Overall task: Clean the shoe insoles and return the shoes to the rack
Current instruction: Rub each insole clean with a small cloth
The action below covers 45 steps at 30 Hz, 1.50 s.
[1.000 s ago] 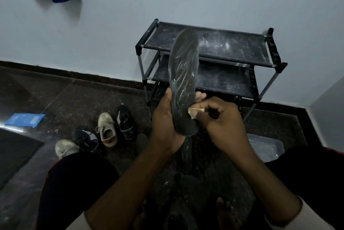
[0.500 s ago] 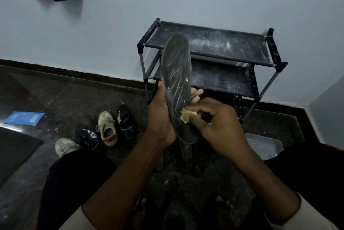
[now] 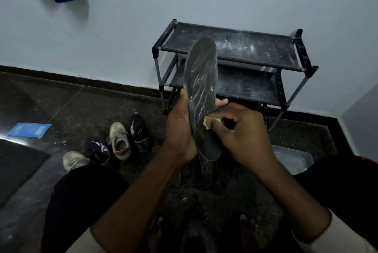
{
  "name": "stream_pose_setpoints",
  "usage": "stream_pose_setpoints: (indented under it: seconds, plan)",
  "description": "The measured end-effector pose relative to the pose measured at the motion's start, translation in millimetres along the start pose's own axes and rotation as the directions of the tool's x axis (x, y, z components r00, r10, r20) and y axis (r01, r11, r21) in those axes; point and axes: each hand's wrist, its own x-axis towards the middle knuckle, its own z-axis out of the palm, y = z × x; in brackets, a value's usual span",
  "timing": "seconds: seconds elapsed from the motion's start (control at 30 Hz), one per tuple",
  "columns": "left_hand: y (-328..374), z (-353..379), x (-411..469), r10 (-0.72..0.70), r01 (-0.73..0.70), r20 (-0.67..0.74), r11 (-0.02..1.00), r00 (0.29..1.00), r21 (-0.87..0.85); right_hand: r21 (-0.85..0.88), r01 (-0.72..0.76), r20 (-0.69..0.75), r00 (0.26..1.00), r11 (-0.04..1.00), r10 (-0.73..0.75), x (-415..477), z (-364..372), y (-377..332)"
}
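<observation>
Head view, from the left: a blue packet [image 3: 29, 130] lies on the dark floor [image 3: 67, 107], and four shoes [image 3: 119, 140] stand in a loose row beside it. The left hand [image 3: 180, 127] grips the insole [image 3: 201, 80] by its lower half, holding it upright in front of the rack [image 3: 245, 52]. The right hand [image 3: 243, 134] pinches a yellowish wad [image 3: 207, 123] against the insole's face. A clear tub [image 3: 294, 158] sits on the floor at far right.

a long dark grey foam insole [image 3: 201, 80] stands upright at centre frame, toe end up, streaked with pale marks. a small pale yellow wad [image 3: 207, 123] touches its lower right edge. four shoes [image 3: 119, 140], two beige and two black, lie on the dark floor [image 3: 61, 109] at lower left. a dusty black two-shelf rack [image 3: 235, 48] stands against the wall [image 3: 122, 37], upper right.
</observation>
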Motion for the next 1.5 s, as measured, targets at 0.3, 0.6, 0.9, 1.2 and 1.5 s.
stream_pose_setpoints:
  seconds: [0.3, 0.6, 0.9, 1.2, 1.5]
  plan:
    - [-1, 2, -2, -0.021, 0.021, 0.001, 0.999, 1.000, -0.025, 0.072, 0.039, 0.040, 0.998, 0.997, -0.042, -2, -1, -2]
    - [-3, 6, -5, -0.045, 0.044, -0.014, 0.998, 0.999, -0.039, 0.124, 0.066, 0.069, 0.995, 0.990, -0.075, -1, -3, -1]
    - [-7, 6, -6, -0.034, 0.033, -0.029, 0.998, 0.999, -0.047, 0.142, 0.087, 0.124, 0.987, 0.986, -0.104, 3, -9, -2]
    - [-11, 8, -11, -0.057, 0.058, -0.066, 0.998, 0.996, 0.012, 0.158, 0.107, 0.217, 0.966, 0.982, -0.140, 5, -15, -2]
    - [-8, 6, -11, -0.046, 0.046, -0.061, 0.999, 0.997, 0.010, 0.138, 0.142, 0.260, 0.950, 0.980, -0.175, 1, -18, 0]
